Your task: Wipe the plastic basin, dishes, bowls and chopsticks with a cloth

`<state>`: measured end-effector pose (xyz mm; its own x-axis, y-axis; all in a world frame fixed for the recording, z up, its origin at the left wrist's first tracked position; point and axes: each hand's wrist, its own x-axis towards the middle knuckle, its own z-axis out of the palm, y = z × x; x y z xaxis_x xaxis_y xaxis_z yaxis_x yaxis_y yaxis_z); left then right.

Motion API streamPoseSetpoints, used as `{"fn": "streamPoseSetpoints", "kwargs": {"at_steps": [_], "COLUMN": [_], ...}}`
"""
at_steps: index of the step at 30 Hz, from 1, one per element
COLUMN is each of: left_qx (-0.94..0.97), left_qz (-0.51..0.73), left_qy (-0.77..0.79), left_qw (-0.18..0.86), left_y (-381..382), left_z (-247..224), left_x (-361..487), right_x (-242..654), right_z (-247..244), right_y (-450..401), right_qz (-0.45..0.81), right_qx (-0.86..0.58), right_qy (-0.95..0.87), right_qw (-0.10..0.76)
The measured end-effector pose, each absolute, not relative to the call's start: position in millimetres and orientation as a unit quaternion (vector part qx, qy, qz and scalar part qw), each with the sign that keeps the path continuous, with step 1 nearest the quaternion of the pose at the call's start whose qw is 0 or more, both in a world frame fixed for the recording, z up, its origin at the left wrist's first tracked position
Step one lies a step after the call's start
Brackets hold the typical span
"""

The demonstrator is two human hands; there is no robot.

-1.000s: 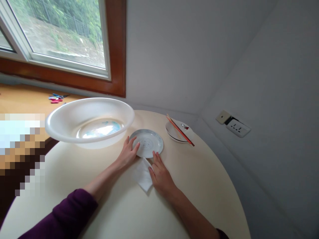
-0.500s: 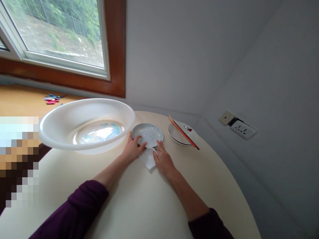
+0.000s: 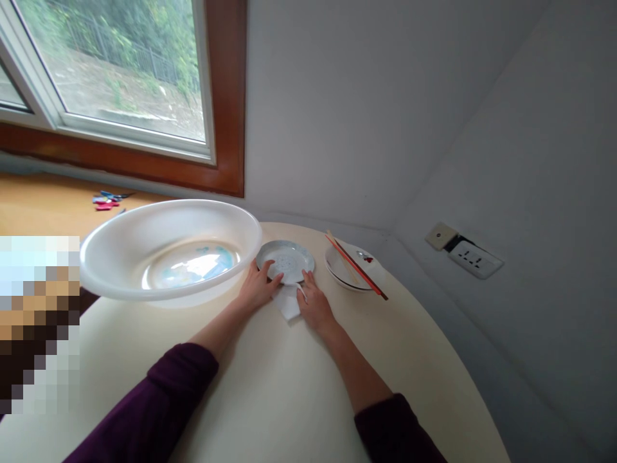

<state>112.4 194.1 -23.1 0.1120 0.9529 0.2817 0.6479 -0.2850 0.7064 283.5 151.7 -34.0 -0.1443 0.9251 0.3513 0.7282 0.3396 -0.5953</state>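
A pale grey-white plate (image 3: 285,257) with a faint pattern lies flat on the table. My left hand (image 3: 259,283) grips its near left rim, fingers curled and thumb at the front edge. Against the near right rim are the fingertips of my right hand (image 3: 315,302), whose thumb and fingers are closed on the edge of a white napkin (image 3: 289,308). The napkin lies in front of the plate between my hands, one corner pointing toward me. Whether part of it is under the plate is hidden.
A large white plastic basin (image 3: 168,292) stands left of the plate. To the right, chopsticks (image 3: 359,267) rest across a white bowl (image 3: 337,278), with a small red-and-silver item (image 3: 365,256) by it. Beyond the curved edge of the table (image 3: 270,399) are walls and a socket (image 3: 475,258).
The camera view has shifted slightly, so the scene sits a little lower in the picture. Both hands keep nearly the same hold at the plate and napkin.
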Motion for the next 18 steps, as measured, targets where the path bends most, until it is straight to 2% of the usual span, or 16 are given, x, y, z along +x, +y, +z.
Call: {"fn": "streamPoseSetpoints", "kwargs": {"at_steps": [9,18], "left_qx": [0.713,0.699], "left_qz": [0.396,0.412], "left_qy": [0.537,0.534], "left_qw": [0.217,0.236], "left_y": [184.7,120.0], "left_z": [-23.8,-28.3], "left_x": [108.0,88.0], "right_x": [286.2,286.6], "right_z": [-30.9,-36.9], "right_y": [149.6,149.9], "right_qz": [0.113,0.157], "right_qx": [-0.539,-0.488], "right_qy": [-0.748,-0.773], "right_qw": [0.371,0.373]}}
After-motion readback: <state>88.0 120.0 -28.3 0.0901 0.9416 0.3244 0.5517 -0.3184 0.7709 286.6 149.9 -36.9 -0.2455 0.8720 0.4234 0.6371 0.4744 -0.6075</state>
